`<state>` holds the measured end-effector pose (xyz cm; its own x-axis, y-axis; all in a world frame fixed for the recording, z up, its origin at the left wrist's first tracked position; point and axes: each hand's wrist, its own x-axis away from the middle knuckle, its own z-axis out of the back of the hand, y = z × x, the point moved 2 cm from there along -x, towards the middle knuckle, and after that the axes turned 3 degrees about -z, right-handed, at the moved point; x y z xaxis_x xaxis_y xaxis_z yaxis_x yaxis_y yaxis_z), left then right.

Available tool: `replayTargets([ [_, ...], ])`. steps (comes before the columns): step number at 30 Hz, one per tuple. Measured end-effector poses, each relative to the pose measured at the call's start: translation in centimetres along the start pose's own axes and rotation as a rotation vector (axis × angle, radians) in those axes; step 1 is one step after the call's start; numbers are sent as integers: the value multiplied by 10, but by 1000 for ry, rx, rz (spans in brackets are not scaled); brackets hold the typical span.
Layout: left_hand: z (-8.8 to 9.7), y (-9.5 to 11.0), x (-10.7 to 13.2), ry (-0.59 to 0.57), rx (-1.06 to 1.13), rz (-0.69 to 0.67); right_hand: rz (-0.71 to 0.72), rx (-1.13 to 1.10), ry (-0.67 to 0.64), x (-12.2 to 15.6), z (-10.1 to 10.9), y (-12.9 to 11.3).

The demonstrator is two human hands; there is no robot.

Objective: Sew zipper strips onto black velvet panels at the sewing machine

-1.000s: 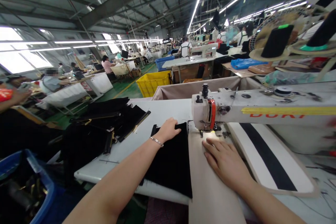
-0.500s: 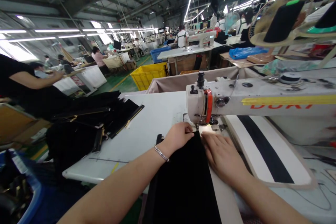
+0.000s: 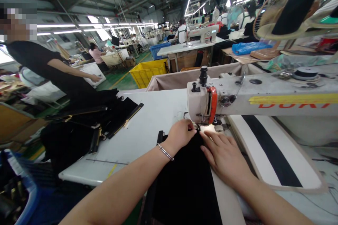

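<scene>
A black fabric piece (image 3: 188, 182) hangs from the needle area of the sewing machine (image 3: 199, 102) down past the table's front edge. My left hand (image 3: 181, 135) pinches its upper edge, just left of the presser foot (image 3: 199, 127). On the other side, my right hand (image 3: 227, 154) lies flat with fingers stretched out, the fingertips touching the fabric's right edge close to the foot. A dark strip (image 3: 151, 193) runs along the fabric's left side, partly hidden by my left forearm. The needle tip is too small to make out.
Black pieces with zippers (image 3: 79, 133) are heaped on the table's left end, above a blue crate (image 3: 31, 186). A white panel with a black stripe (image 3: 271, 151) lies under the machine arm. Beyond are a yellow bin (image 3: 149, 72) and a person in black (image 3: 50, 65).
My right fingertips have shifted left onto the fabric's edge; the left hand keeps its pinch. The person at the left has come further into view, an arm now lower and reaching right.
</scene>
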<state>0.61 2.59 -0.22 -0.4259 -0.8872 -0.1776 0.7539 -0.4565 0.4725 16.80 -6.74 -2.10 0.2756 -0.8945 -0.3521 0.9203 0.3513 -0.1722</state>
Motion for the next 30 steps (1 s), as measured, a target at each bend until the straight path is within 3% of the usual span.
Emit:
replayTargets([
  [6, 4, 5, 3, 1, -30, -26, 3, -14, -7, 1, 3, 0],
  [11, 11, 16, 29, -76, -107, -328, -3, -29, -19, 1, 4, 2],
  [13, 10, 14, 36, -112, -124, -380, -8, -31, -18, 0, 2, 2],
  [25, 4, 4, 31, -132, -102, -361, -7, -38, 16, -2, 2, 2],
  [28, 9, 7, 33, -138, -113, -337, -9, -39, 17, 1, 6, 1],
  [30, 19, 15, 47, -186, -120, -348, 5, -54, 2, 14, 11, -5],
])
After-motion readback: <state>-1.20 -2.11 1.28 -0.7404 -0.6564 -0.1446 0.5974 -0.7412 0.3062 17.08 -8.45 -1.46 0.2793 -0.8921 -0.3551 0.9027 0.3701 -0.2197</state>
